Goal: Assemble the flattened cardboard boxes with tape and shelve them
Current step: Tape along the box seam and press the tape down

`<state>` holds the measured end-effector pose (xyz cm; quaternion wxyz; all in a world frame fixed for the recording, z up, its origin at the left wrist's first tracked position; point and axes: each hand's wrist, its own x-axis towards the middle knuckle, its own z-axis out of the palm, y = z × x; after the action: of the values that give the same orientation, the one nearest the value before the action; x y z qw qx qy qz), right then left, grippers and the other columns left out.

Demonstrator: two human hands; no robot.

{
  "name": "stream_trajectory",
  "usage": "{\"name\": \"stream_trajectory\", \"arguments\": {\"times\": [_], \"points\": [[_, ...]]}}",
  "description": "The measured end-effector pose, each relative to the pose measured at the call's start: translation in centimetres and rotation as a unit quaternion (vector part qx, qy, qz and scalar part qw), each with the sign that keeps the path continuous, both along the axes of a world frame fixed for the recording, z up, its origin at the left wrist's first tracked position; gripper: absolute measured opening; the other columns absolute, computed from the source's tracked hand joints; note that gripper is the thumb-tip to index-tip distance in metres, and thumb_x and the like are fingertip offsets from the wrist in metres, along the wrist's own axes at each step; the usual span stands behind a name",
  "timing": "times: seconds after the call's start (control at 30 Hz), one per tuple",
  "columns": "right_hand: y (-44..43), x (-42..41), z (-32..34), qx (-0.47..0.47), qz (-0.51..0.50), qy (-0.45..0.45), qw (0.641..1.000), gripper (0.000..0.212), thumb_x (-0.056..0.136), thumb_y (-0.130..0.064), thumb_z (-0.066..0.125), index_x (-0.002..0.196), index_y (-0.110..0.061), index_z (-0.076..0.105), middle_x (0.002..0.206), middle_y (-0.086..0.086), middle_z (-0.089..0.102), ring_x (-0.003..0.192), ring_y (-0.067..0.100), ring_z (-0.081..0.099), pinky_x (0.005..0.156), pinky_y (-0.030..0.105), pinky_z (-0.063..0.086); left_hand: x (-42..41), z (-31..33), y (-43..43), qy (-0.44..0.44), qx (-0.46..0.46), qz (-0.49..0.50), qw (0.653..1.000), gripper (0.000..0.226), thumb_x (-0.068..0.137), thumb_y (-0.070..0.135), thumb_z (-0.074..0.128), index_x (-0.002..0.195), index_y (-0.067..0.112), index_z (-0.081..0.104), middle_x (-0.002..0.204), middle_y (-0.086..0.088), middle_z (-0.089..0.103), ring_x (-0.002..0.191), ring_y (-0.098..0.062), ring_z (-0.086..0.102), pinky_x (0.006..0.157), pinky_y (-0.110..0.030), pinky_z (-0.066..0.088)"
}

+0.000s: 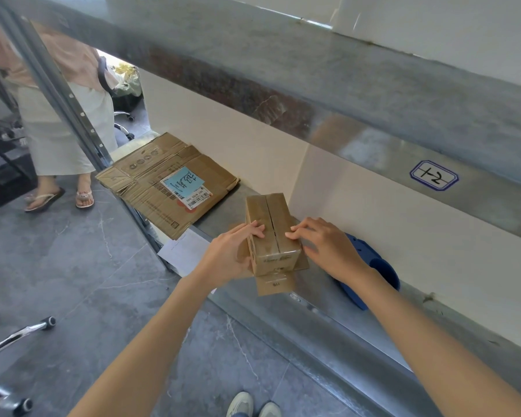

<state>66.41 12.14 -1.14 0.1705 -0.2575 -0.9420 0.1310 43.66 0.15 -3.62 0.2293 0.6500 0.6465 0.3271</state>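
On the shelf [319, 293], left hand [232, 251] grips the box [271, 218]; right hand [322, 245] presses it.

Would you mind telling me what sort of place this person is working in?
Probably a stockroom or small warehouse: grey metal shelving with a hand-numbered label on its beam, a flattened cardboard box with a shipping sticker lying on the shelf, and a small taped box beside it.
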Motion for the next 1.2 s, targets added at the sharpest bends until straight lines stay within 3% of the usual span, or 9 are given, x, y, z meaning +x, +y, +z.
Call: {"name": "stream_trajectory", "arguments": {"times": [0.13,0.23,0.43,0.53,0.63,0.7,0.9,1.03,1.2], "points": [[-0.9,-0.5,-1.3,-0.006,-0.043,0.052,0.998,0.026,0.083,0.003,0.073,0.106,-0.009,0.073,0.105,0.004,0.067,0.097,0.025,0.066,0.076,0.039,0.056,1.3,-0.7,0.0,-0.001,0.022,0.067,0.998,0.044,0.076,0.01,0.067,0.111,0.035,0.059,0.135,0.025,0.053,0.125,0.006,0.048,0.082,-0.02,0.045],[-1.1,-0.6,-1.6,-0.01,-0.06,0.052,0.997,0.026,0.084,0.005,0.071,0.105,-0.009,0.073,0.104,0.003,0.066,0.095,0.025,0.066,0.076,0.043,0.057,1.8,-0.9,0.1,0.005,0.031,0.085,0.996,0.045,0.076,0.007,0.062,0.108,0.037,0.058,0.135,0.025,0.054,0.129,0.01,0.043,0.08,-0.019,0.044],[-0.8,-0.8,-1.0,-0.129,-0.079,0.072,0.986,0.026,0.095,-0.006,0.058,0.114,-0.019,0.071,0.118,-0.008,0.058,0.106,0.01,0.059,0.09,0.034,0.054,1.3,0.0,-0.1,0.044,0.033,0.035,0.998,0.051,0.081,0.003,0.061,0.126,0.026,0.058,0.14,0.017,0.051,0.129,-0.004,0.046,0.09,-0.012,0.036],[-1.4,-1.5,-0.7,-0.229,-0.115,0.078,0.964,0.03,0.098,-0.033,0.055,0.126,-0.026,0.062,0.138,-0.009,0.042,0.118,0.007,0.051,0.094,0.031,0.051,1.7,0.6,0.0,0.059,0.057,0.026,0.996,0.051,0.084,0.004,0.064,0.132,0.02,0.058,0.14,0.01,0.053,0.131,-0.01,0.045,0.104,-0.025,0.038],[-2.2,-2.2,-0.5,-0.264,-0.146,0.03,0.953,0.074,0.075,-0.077,0.059,0.135,-0.035,0.047,0.147,-0.011,0.028,0.127,0.002,0.033,0.094,0.025,0.037,2.2,0.7,0.0,0.046,0.073,0.01,0.996,0.052,0.084,0.008,0.069,0.133,0.018,0.057,0.144,0.008,0.049,0.132,-0.006,0.043,0.107,-0.021,0.037],[-2.6,-2.4,-0.3,-0.225,-0.16,-0.009,0.961,0.093,0.061,-0.086,0.06,0.138,-0.036,0.041,0.149,-0.01,0.025,0.131,0.007,0.032,0.088,0.027,0.038,2.1,0.7,0.2,0.031,0.078,0.008,0.996,0.054,0.082,0.012,0.074,0.132,0.018,0.056,0.144,0.009,0.046,0.131,-0.006,0.043,0.106,-0.021,0.037],[-2.8,-2.9,0.1,-0.177,-0.166,-0.014,0.97,0.086,0.069,-0.061,0.079,0.142,-0.035,0.041,0.15,-0.009,0.027,0.136,0.012,0.029,0.101,0.032,0.039,-1.2,1.6,2.7,0.082,0.083,0.031,0.993,0.064,0.074,0.026,0.081,0.133,0.022,0.056,0.138,0.007,0.053,0.129,-0.018,0.043,0.105,-0.042,0.039],[-3.1,-2.3,0.7,-0.208,-0.155,-0.016,0.966,0.081,0.072,-0.048,0.08,0.143,-0.041,0.04,0.157,-0.012,0.025,0.142,0.01,0.021,0.115,0.037,0.025,-4.1,1.7,5.1,0.036,0.019,-0.042,0.998,0.078,0.068,0.026,0.088,0.138,0.024,0.054,0.147,0.005,0.044,0.136,-0.018,0.038,0.114,-0.042,0.032],[-4.5,-2.4,0.0,-0.201,-0.233,0.031,0.951,0.078,0.079,-0.028,0.075,0.147,-0.035,0.038,0.159,-0.015,0.022,0.145,0.003,0.017,0.119,0.039,0.027,-5.7,-0.1,5.4,-0.052,0.019,-0.068,0.996,0.062,0.072,0.027,0.087,0.129,0.027,0.061,0.135,0.015,0.048,0.119,-0.007,0.053,0.102,-0.038,0.048]]}}
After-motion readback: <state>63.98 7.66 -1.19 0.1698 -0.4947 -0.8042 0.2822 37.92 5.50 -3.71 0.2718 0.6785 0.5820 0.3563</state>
